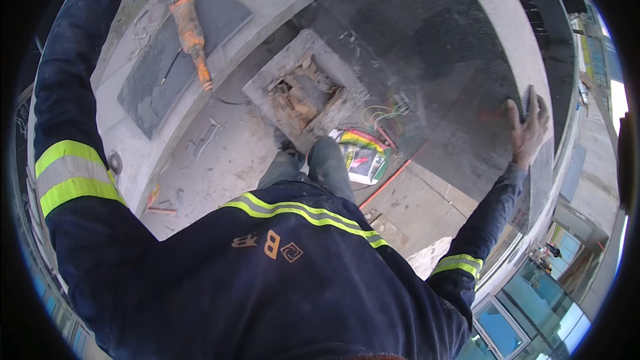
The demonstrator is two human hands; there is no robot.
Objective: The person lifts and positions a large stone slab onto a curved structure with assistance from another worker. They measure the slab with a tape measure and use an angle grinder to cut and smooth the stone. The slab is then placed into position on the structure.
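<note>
My right hand [529,130] is at the right, by the pale curved ledge. Its thumb and fingers close round the upper end of a thin dark slab [541,160] that runs down beside my forearm. My left arm [70,107] stretches up along the left side, and its hand lies beyond the top edge of the picture. Inside that arm, an orange angle grinder [190,33] with a round disc rests on a dark stone slab [150,93] on the left ledge.
Before my legs lies a square concrete block [260,83] with a rubble-filled hole. A colourful printed bag [363,167] sits near my knees, beside pale cords [383,115] and a thin orange rod [388,183]. A wide dark surface [427,47] spans the upper right.
</note>
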